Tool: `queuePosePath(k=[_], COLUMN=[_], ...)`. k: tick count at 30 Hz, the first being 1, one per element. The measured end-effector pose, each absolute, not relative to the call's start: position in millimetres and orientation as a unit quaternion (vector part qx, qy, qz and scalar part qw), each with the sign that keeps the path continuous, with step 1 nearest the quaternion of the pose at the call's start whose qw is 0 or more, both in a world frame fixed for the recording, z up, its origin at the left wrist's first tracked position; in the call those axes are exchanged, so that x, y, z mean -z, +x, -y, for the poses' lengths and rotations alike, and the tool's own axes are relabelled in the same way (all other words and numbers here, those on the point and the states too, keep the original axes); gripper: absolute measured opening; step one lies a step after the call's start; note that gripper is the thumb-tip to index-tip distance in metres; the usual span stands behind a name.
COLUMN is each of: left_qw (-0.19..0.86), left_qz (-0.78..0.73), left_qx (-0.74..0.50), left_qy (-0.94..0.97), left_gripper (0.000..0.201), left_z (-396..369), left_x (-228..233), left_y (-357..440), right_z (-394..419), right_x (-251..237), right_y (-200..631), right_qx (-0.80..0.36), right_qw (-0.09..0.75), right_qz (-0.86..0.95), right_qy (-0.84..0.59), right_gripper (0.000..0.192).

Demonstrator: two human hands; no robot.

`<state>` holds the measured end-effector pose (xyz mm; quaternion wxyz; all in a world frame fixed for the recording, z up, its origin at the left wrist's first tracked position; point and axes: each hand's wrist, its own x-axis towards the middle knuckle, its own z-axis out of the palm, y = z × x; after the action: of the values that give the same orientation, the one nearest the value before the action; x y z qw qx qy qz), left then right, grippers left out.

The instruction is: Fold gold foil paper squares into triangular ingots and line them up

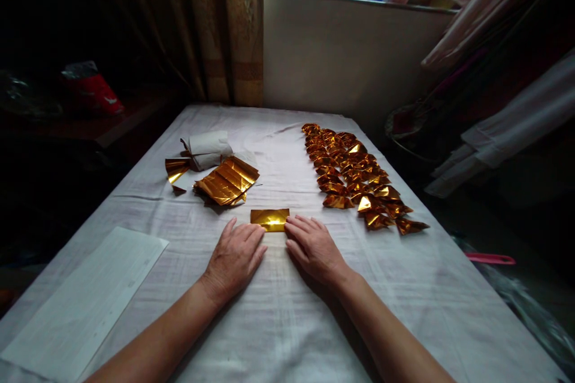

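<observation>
A folded rectangle of gold foil paper [270, 219] lies flat on the table in front of me. My left hand [236, 253] rests palm down at its left end, fingers stretched out and fingertips touching its lower left corner. At the right end, my right hand [315, 248] also lies palm down, its outstretched fingertips on the paper's edge. Both hands are open. Behind my left hand sits a stack of creased gold foil sheets [228, 182]. Many folded gold foil pieces [335, 161] stand in rows on the right side.
A white cloth covers the table [278, 323]. A white sheet [90, 299] lies at the left edge. White crumpled paper [209, 148] and a curled foil piece [176, 170] lie behind the stack. A curtain [224, 30] hangs beyond; clothes [516, 108] hang at right.
</observation>
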<state>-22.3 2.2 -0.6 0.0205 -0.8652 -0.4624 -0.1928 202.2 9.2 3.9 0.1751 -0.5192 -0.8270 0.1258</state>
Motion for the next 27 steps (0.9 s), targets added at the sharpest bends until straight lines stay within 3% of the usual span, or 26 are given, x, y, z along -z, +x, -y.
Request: queuePosePath(k=[3,12,19,27], left_qw=[0.035,0.039,0.028,0.022], left_qz=[0.475,0.465,0.476,0.479], left_qx=[0.174,0.171,0.196,0.201], left_qy=[-0.862,-0.868,-0.857,-0.855], left_gripper=[0.03,0.019,0.026,0.033], left_z=[-11.9,-31.3,-33.5,-34.0], left_x=[-7.2,-15.1,-11.0,0.9], left_y=[-12.9,-0.5,4.2,2.1], right_z=[-32.9,-60.4,-60.3,-61.3], right_x=[-6.2,-5.2,1.4,-5.5], right_y=[204.5,204.9,209.1,207.1], right_qx=[-0.145,-0.134,-0.156,-0.166], right_qw=[0.225,0.235,0.288,0.259], right_qz=[0.79,0.747,0.723,0.722], right_qy=[-0.552,-0.608,-0.608,-0.619], right_gripper=[0.037,0.023,0.023,0.019])
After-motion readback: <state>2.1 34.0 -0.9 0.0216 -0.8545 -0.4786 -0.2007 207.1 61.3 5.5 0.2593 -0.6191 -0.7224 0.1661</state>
